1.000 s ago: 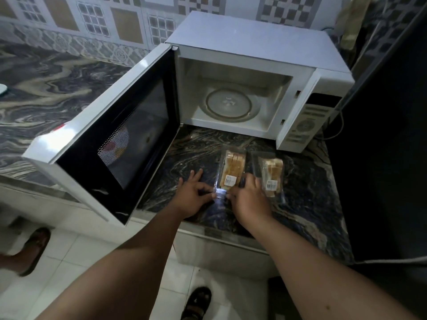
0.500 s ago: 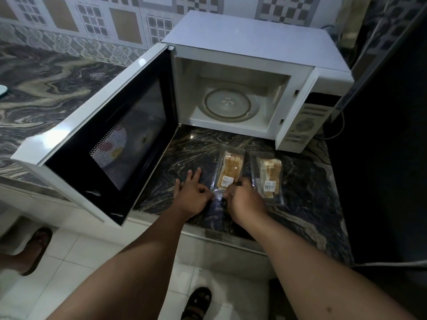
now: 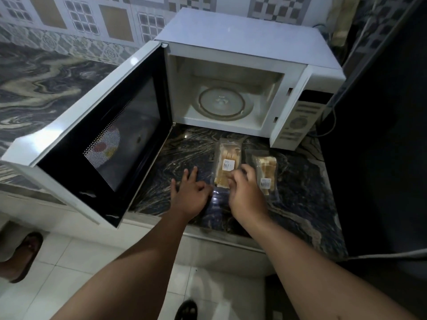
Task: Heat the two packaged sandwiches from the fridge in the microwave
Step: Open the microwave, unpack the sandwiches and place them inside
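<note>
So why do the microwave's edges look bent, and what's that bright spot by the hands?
Head view: the wide-angle lens bows the microwave and its open door outward. The bright spot is glare on the clear wrapper of the left sandwich pack, between the left hand and right hand. The right side is dim.

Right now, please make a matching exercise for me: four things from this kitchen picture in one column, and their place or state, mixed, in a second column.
Things:
1. white microwave door
2. round glass turntable plate
3. left clear-wrapped sandwich pack
4. right clear-wrapped sandwich pack

Places or states:
A. lies untouched on the dark marble counter
B. swung wide open
C. both hands at its near end
D. bare, inside the oven

Pairs: 1-B, 2-D, 3-C, 4-A
</note>
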